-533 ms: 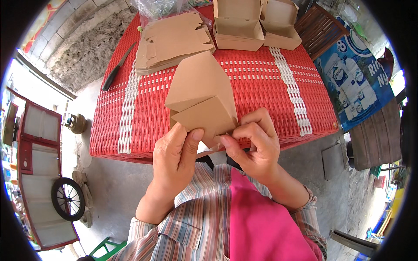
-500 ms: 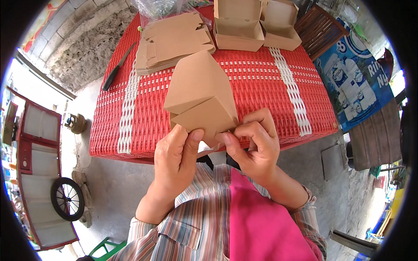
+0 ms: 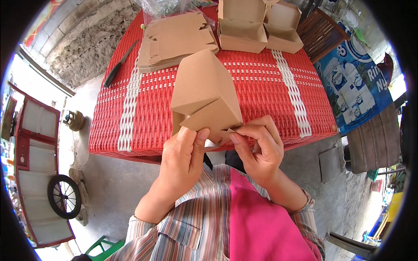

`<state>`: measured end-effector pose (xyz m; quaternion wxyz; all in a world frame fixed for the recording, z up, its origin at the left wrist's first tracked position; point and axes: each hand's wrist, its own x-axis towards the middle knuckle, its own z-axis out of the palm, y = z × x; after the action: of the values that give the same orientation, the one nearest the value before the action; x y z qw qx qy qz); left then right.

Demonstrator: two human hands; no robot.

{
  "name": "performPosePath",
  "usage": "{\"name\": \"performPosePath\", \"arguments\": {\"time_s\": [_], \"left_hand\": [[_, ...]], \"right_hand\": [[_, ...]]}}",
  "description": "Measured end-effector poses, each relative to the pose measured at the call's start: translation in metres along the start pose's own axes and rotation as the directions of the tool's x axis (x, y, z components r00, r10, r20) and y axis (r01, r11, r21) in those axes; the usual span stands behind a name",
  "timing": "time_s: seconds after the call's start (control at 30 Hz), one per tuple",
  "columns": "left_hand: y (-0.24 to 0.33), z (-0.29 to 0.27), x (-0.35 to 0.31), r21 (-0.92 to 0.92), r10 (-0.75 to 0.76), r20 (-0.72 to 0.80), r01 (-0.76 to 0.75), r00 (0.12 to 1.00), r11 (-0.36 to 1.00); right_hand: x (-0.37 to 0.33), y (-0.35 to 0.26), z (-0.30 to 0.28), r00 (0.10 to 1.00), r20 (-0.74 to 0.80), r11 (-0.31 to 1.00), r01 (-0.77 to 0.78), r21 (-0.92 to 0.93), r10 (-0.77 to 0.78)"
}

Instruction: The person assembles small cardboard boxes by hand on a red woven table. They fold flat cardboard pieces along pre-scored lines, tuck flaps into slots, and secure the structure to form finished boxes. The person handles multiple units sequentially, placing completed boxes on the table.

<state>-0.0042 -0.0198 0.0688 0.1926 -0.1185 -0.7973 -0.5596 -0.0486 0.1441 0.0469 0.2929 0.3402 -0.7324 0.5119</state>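
Near frame centre, the left hand (image 3: 180, 152) pinches the box (image 3: 202, 80), thumb closed; the right (image 3: 261, 145) nips its tab (image 3: 226, 134), probably best eased gently, uncreased.

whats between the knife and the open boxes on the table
The head view shows a stack of flat brown cardboard between the knife and the open boxes, with woven table visible between knife and stack.

On the red woven table (image 3: 265, 102) we see a knife (image 3: 114, 73), flat cardboard pieces (image 3: 176, 39), two open boxes (image 3: 242, 40) and a plastic bag (image 3: 164, 8).
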Motion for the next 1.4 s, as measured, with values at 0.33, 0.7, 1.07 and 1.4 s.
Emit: {"name": "performPosePath", "arguments": {"time_s": [0.33,0.7,1.07,1.4], "left_hand": [[-0.003,0.003,-0.005,0.193,0.125,0.099,-0.142,0.987,0.971],[-0.007,-0.001,0.005,-0.071,0.098,-0.06,-0.102,0.993,0.992],[-0.002,0.001,0.009,0.302,0.104,0.107,-0.132,0.989,0.944],[-0.002,-0.005,0.009,0.502,0.141,0.46,-0.388,0.877,0.773]], "right_hand": [[-0.018,0.0,0.011,0.951,-0.126,0.954,-0.263,0.147,0.281],[0.008,0.011,0.001,0.998,0.052,0.992,0.027,0.123,-0.033],[0.014,0.017,-0.005,0.982,0.091,0.886,-0.187,0.425,0.164],[0.045,-0.006,-0.043,0.896,0.442,0.999,-0.017,-0.046,0.035]]}}
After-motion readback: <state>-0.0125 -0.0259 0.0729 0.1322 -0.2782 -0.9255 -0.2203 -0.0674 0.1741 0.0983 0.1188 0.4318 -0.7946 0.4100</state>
